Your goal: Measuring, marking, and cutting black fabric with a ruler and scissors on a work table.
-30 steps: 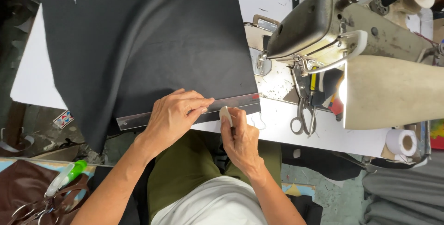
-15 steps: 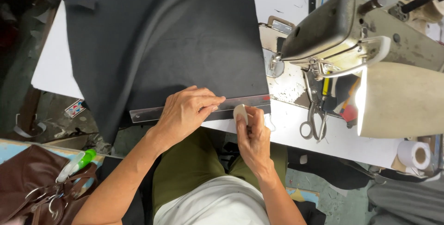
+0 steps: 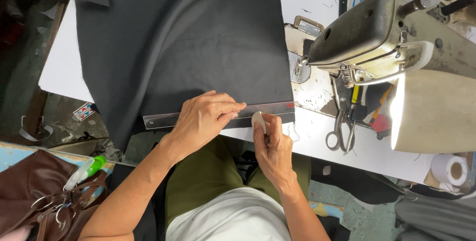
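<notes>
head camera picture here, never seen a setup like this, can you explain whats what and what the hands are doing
The picture comes from a camera worn on the person's head, looking straight down at their own two hands and lap. They sit at a white table with a big sheet of dark cloth spread on it. The left hand presses flat on a long metal ruler laid along the cloth's near edge. The right hand pinches a small white piece of chalk right against the ruler. To the right stands a grey sewing machine with its lamp lit, and scissors lie beside it. A roll of tape sits at the far right, and a brown bag at lower left.
</notes>
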